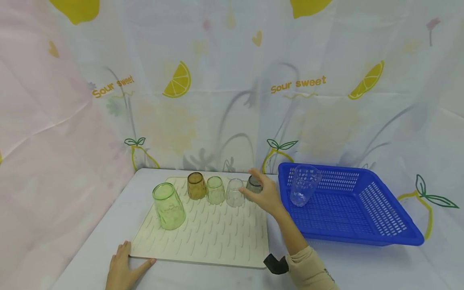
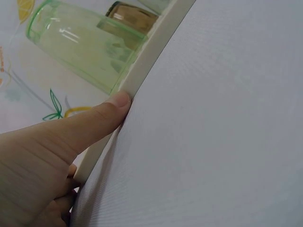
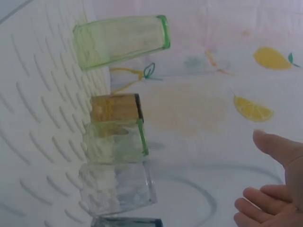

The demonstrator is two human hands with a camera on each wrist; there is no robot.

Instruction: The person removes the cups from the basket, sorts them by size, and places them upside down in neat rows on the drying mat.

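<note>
In the head view my left hand point(image 1: 122, 269) rests at the near left corner of a cream drying mat point(image 1: 217, 241). Its thumb point(image 2: 111, 111) touches the mat's front edge in the left wrist view. My right hand point(image 1: 266, 195), fingers spread and holding nothing, hovers near the small grey glass point(image 1: 255, 184) and small clear glass point(image 1: 235, 193). The right wrist view shows this hand point(image 3: 274, 189) apart from the glasses. Left along the row stand a small green glass point(image 1: 215, 191) and an amber glass point(image 1: 196, 186). A tall green glass point(image 1: 169, 207) stands nearer my left hand. These glasses sit wide end down.
Right of the mat stands a blue plastic basket point(image 1: 362, 237), with a clear tall glass point(image 1: 305, 185) leaning inside against its left side. A white cloth point(image 1: 203, 280) covers the table. A curtain printed with lemons point(image 1: 224, 121) hangs behind.
</note>
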